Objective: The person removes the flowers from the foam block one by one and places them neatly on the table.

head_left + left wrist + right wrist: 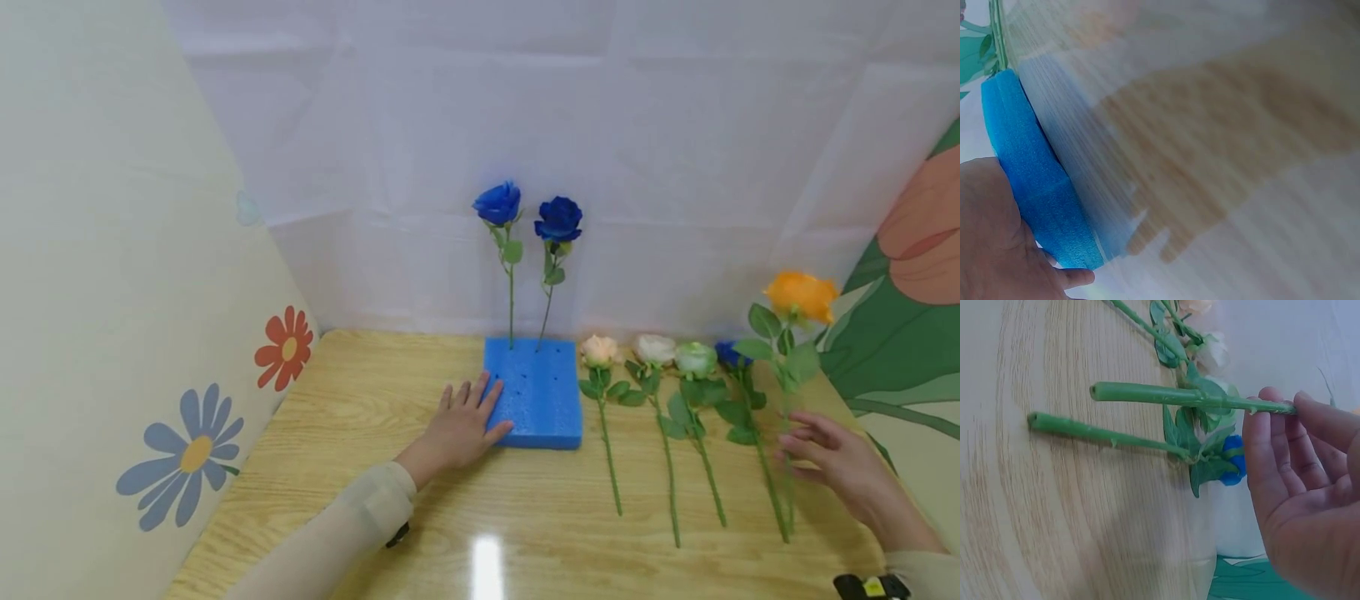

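My left hand [463, 425] rests with spread, straight fingers on the left edge of a blue foam block [536, 408]. Two blue roses [498, 204] stand upright in the back of that block, the right one leaning slightly. At the far right, my right hand [836, 458] pinches the stem of an orange rose [802, 296] between thumb and fingers, its bloom upward. The right wrist view shows the held stem [1154, 394] raised off the table, its cut end free. The left wrist view shows the left hand [1004, 231] against the foam's side.
Between block and right hand lie a peach rose [600, 352], a white rose [655, 350], a pale green rose [696, 360] and a blue rose [733, 354], stems toward me. They lie on a wooden table [360, 517]. A white cloth [420, 150] hangs behind.
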Motion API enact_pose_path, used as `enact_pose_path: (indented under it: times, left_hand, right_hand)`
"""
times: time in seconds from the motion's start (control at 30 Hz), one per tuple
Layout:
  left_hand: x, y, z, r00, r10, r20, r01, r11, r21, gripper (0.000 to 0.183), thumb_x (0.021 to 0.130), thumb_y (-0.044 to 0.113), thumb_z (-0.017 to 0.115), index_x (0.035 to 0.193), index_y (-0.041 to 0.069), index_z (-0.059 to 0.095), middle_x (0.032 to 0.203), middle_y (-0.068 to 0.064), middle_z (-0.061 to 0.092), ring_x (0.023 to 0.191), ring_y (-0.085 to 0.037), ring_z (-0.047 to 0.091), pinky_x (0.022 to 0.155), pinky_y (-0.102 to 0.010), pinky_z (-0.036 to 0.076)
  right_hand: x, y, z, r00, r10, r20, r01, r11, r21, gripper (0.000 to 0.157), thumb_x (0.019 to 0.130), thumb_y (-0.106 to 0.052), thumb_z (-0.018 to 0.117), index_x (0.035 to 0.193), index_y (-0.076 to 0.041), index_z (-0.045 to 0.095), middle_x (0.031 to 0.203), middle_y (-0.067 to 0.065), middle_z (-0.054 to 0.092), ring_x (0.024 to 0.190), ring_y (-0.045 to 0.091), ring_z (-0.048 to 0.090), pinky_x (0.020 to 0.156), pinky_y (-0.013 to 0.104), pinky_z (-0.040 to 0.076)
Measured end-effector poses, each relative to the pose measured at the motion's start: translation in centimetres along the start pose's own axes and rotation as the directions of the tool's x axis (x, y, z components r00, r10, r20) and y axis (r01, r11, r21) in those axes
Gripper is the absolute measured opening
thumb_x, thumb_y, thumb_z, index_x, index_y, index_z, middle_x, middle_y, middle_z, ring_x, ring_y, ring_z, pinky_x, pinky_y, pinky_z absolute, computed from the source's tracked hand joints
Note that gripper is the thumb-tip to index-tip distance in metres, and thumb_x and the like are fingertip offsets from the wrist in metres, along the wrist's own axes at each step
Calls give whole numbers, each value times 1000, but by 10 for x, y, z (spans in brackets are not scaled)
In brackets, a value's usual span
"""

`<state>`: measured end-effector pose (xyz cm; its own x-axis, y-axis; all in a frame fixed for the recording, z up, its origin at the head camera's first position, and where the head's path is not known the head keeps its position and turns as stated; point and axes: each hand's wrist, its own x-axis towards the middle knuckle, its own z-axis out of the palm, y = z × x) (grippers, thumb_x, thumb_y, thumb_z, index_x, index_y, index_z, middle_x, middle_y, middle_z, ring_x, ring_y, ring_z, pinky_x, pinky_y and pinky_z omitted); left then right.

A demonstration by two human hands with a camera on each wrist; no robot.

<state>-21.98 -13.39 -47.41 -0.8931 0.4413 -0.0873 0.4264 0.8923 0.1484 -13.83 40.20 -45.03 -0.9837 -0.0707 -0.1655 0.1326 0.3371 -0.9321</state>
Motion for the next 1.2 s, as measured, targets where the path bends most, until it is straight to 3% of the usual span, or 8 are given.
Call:
enact_pose_path:
  times: [0.23,0.4,0.6,0.9,1.2]
  left_hand:
    - [-1,1,1,1000,-3,2,3,1000,6,79,104,66,26,164,16,14,170,-13,4,151,-47,19,120,-65,11]
    - [0,1,0,1000,-1,-1,1,1000,13,79,104,66,26,164,15,14,170,-13,5,151,-47,20,120,-65,12]
    - [0,1,0,1000,1,-9,-1,1000,16,80,104,66,26,164,15,14,170,-13,6,151,-47,20,120,-65,12]
    - [2,0,2,1000,1,-15,0,999,41,80,104,67,25,164,16,14,170,-13,6,151,-46,19,120,-65,13]
    - [2,0,2,1000,0,-8,1,999,37,80,104,66,25,164,16,13,170,-13,5,152,-46,16,120,-65,11]
  right_hand:
    - [3,12,-13,995,89,46,-91,995,46,76,106,-17,55,155,14,5,104,-17,64,93,7,72,77,28,58]
    - [5,19,-20,992,111,66,-116,990,86,71,106,-16,56,155,10,12,103,-14,65,92,8,71,77,30,59]
    - [9,26,-28,986,142,87,-144,989,21,82,108,-20,52,152,18,-6,103,-15,63,92,5,70,78,31,58]
    - [12,39,-34,979,192,69,-191,981,-17,84,108,-25,51,151,19,-5,102,-14,63,90,5,70,79,33,58]
    - [14,47,-41,971,220,92,-225,973,44,85,108,-22,52,151,19,-9,98,-19,64,89,6,72,78,29,58]
